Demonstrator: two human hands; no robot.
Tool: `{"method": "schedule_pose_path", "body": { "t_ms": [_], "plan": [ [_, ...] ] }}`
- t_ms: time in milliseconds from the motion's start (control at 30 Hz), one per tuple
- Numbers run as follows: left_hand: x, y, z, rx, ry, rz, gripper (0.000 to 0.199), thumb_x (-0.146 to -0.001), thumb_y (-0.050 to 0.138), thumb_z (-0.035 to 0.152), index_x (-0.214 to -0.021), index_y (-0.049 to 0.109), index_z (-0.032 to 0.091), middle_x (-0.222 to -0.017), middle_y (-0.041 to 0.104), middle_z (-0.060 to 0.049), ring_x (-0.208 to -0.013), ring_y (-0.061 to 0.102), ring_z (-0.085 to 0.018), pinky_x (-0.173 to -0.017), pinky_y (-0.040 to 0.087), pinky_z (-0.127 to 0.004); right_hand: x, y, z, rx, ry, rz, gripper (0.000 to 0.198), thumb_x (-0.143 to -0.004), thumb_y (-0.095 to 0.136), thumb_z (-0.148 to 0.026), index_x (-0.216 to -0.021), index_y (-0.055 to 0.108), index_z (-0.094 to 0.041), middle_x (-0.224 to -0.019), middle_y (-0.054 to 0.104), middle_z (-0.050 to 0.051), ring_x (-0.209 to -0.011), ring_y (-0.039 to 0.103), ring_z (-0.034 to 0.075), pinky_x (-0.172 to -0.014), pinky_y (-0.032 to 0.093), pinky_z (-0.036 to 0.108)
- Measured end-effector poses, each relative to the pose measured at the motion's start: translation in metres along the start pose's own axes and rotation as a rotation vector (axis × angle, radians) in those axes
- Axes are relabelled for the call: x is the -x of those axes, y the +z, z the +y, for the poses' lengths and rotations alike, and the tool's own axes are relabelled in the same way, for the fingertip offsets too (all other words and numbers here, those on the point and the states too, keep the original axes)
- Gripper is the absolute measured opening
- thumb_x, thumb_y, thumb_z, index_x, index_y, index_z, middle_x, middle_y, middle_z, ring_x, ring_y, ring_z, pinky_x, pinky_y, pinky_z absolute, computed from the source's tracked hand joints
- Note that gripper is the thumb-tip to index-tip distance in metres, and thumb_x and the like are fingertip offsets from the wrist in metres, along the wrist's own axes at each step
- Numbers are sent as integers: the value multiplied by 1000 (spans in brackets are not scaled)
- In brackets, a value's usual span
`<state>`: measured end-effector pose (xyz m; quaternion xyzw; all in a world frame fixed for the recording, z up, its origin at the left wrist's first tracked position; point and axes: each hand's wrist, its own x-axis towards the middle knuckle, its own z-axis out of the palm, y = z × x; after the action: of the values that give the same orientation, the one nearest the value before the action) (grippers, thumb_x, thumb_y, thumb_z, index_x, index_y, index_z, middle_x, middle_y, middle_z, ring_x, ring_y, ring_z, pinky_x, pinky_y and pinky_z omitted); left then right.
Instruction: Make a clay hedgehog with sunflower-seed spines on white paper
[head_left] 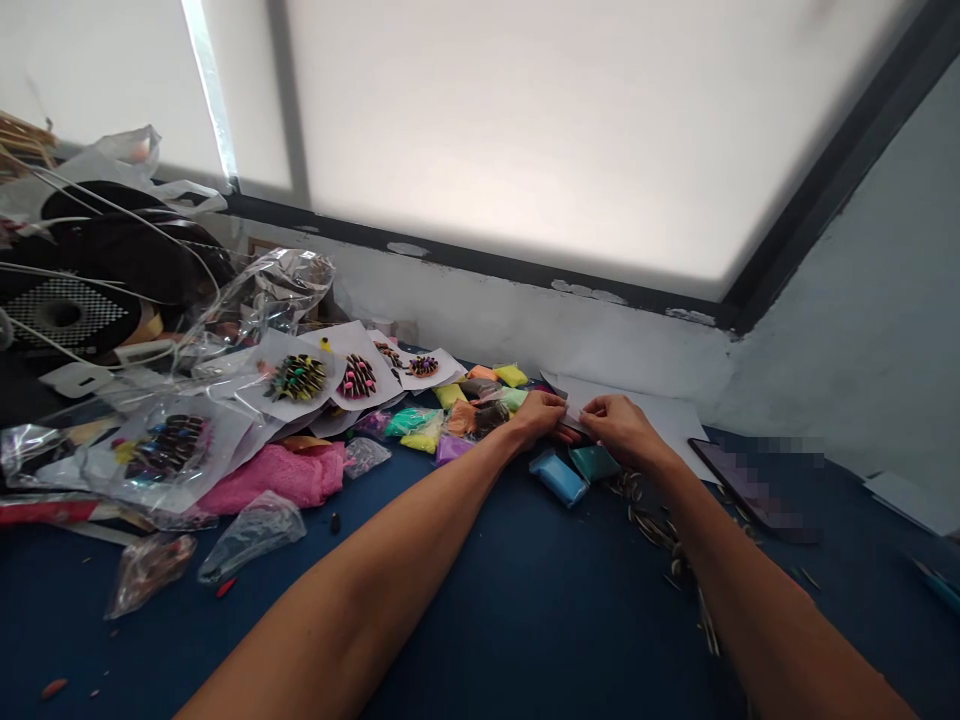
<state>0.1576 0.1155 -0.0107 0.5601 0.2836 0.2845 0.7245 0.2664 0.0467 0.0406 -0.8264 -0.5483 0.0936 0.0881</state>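
Both hands are near the wall at the back of the blue table (570, 600). Between them is a white sheet of paper (576, 408), its edge pinched by my left hand (538, 416) and my right hand (621, 428). Just in front of the hands lie a blue clay packet (559, 478) and a teal clay packet (595, 462). Beside my left hand is a pile of coloured packets, with a purple packet (453, 449) and a yellow packet (451, 395) among them. White paper (675, 410) also lies behind my right hand.
At the left, paper sheets carry seed-shaped figures (300, 378) dotted with coloured bits, near a pink cloth (277, 478) and a clear plastic bag (253, 535). Loose striped seeds (652, 525) are scattered by my right forearm. A phone (739, 480) lies farther right.
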Motion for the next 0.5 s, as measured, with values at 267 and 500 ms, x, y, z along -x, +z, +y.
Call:
{"method": "schedule_pose_path", "body": {
  "t_ms": [267, 500],
  "plan": [
    [0, 1, -4, -13, 42, 35, 19, -90, 54, 9, -71, 54, 10, -52, 59, 1, -46, 60, -10, -52, 52, -21, 7, 3, -4, 76, -80, -16, 32, -92, 58, -37, -118, 60, -17, -118, 62, 7, -98, 63, 20, -83, 54, 41],
    [-1, 2, -5, -32, 60, 42, 18, -91, 56, 15, -74, 55, 11, -51, 57, 3, -43, 59, -10, -49, 50, -21, 8, 1, -4, 149, -87, -11, 32, -93, 57, -36, -118, 60, -18, -119, 62, 7, -99, 63, 20, -84, 53, 41]
  ]
}}
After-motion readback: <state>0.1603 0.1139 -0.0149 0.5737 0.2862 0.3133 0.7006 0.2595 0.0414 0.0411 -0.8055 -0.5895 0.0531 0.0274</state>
